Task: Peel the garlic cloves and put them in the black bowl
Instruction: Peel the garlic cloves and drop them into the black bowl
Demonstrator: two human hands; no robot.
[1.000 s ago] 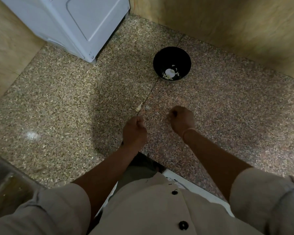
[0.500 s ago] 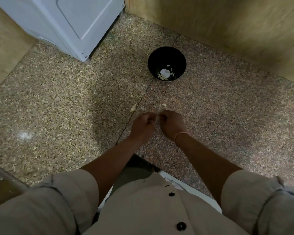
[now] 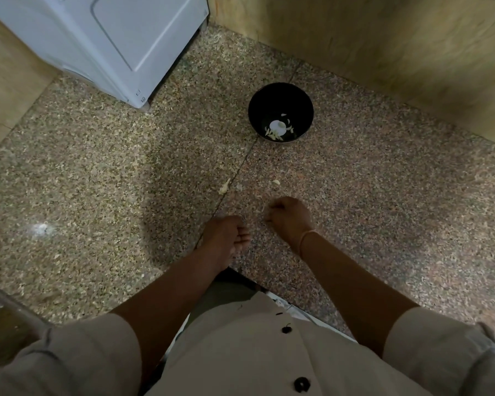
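The speckled stone floor (image 3: 97,167) is crossed by a dark seam that runs up to the black bowl (image 3: 269,101), which stands on it. A white appliance (image 3: 112,38) stands well to the left of the bowl and beyond it, and a wooden panel (image 3: 383,52) rises behind the bowl. In the bowl's bottom lie pale garlic pieces (image 3: 276,130), so I judge part of the work done. Between the bowl and the hands, two skin scraps (image 3: 224,187) lie on the floor, one on each side of the seam. The right hand (image 3: 289,217), well short of the bowl, has its fingers clenched, and a thin strip of skin (image 3: 262,202) seems pinched at their tips. The left hand (image 3: 226,235), nearer the person, is curled; I cannot tell whether it holds a clove. Peeling looks to be in hand, and more is likely left.
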